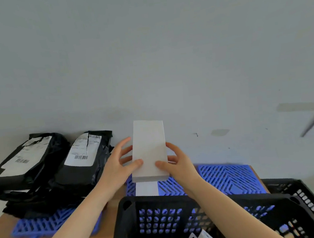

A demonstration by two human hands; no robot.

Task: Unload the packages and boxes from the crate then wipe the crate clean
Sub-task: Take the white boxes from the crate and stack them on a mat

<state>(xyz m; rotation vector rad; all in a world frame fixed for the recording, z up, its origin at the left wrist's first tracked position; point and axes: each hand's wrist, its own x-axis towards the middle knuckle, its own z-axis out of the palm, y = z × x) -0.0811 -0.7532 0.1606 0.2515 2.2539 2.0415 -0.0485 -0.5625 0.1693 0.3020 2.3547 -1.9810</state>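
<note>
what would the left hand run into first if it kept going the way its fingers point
The white box, which the left hand grips; its fingers point straight at it. Beyond that likely the right hand, though depth is unclear.

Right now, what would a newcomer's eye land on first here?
The white box, held up centre frame between the left hand and right hand, over a blue grid mat. Next, the black mailer bags stacked at left, and the black crate at the bottom edge.
</note>
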